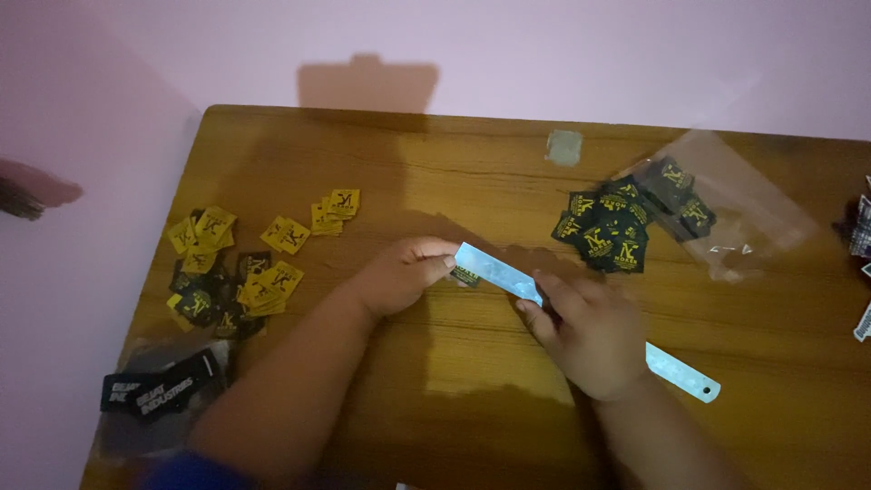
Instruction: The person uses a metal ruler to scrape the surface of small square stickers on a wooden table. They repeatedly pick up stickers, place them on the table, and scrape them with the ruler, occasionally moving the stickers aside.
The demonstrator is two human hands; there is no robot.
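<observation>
Head view: a long flat silver metal ruler (581,318) is pressed on the brown wooden desk (454,163) under the right hand (585,331); its far end and a small black-and-yellow fabric label (465,277) are pinched by the left hand (399,272). Black labels (603,231) are piled beyond.

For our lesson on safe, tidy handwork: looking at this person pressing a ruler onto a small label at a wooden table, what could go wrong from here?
1. The metal ruler is pinned by the right hand while the left hand pinches its end over a small label; fingertips could slip along its edge.
2. Dim light may hide misalignment.
3. The yellow labels lie near the table edge and might get knocked off.
</observation>
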